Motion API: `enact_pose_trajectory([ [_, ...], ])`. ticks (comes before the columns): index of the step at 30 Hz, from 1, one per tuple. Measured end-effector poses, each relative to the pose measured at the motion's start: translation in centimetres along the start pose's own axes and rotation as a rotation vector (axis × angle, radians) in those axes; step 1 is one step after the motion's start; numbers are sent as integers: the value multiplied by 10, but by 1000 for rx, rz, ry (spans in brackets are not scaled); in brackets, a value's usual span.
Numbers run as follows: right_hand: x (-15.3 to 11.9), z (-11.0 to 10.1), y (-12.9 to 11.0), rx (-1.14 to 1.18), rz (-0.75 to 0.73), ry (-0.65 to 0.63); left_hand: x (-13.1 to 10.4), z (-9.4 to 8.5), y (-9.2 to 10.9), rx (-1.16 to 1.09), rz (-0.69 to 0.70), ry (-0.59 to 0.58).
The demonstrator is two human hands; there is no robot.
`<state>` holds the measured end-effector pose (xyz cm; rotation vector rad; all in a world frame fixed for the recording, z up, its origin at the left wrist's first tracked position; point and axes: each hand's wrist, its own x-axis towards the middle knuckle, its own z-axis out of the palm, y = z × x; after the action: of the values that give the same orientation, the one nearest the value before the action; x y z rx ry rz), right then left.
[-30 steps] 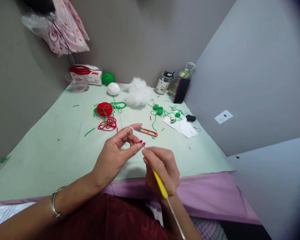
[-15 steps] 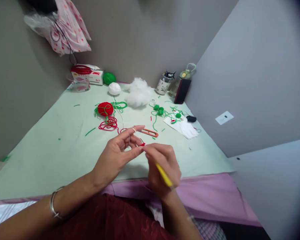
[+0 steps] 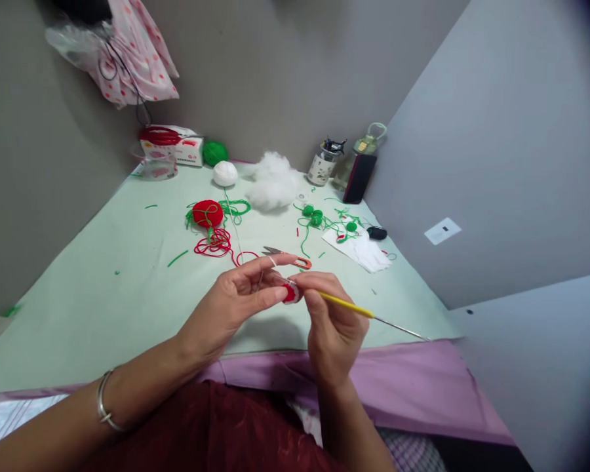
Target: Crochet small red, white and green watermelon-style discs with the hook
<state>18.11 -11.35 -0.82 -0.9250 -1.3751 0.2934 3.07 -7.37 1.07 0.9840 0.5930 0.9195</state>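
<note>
My left hand pinches a small round crochet piece, red in the middle with a white edge. White yarn loops over the left index finger and runs back to the white yarn ball. In my right hand is a crochet hook with a yellow handle and a metal shaft pointing out to the right. The hook's working tip is at the piece, partly hidden by the fingers. Just beyond the hands lie orange-handled thread snips.
A red yarn ball with loose red and green strands lies to the left. White stuffing sits at the back. Small green balls and a white cloth are at right, near a pen cup and a phone.
My right hand has moved slightly right and turned, so the hook now points rightward rather than down toward me. More of the red and white piece shows between the hands.
</note>
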Motion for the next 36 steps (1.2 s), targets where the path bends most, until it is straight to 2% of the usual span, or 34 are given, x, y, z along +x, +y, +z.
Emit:
enact_pose_trajectory([
  [2, -4, 1, 1, -155, -109, 11, 0, 1, -3, -36, -11, 29],
  [4, -7, 0, 2, -290, -224, 4, 3, 2, -4, -124, -84, 34],
  [5, -7, -1, 3, -304, -235, 6, 4, 2, -4, -176, -130, 35],
  [7, -5, -5, 4, -193, -125, 45, 7, 0, -2, -256, -188, 42],
  [10, 1, -7, 4, 102, 120, 99, 8, -3, 0, -211, -148, 61],
  [15, 3, -4, 4, 222, 208, 3, 2, -5, 0, -7, -45, -13],
  [19, 3, -6, 7, 386, 350, 27, 1, -5, 4, 19, -72, -2],
  [22, 3, -10, 5, 422, 377, 19, 1, -5, 7, 27, -84, 14],
  [24, 3, -12, 1, 323, 321, 15, 0, -6, 8, 53, -75, 27],
  [26, 2, -13, -2, 141, 198, -7, -1, -6, 6, 107, -36, 52],
  [30, -6, -10, -2, -286, -220, -107, -3, -3, 2, 175, 66, 107],
  [32, -11, -8, 1, -459, -383, -80, -2, -1, 0, 50, -6, 74],
  [34, -13, -7, 3, -498, -387, -19, 0, 0, 1, -135, -135, 37],
  [36, -11, -7, 3, -332, -243, 17, 3, 1, 2, -252, -214, 36],
])
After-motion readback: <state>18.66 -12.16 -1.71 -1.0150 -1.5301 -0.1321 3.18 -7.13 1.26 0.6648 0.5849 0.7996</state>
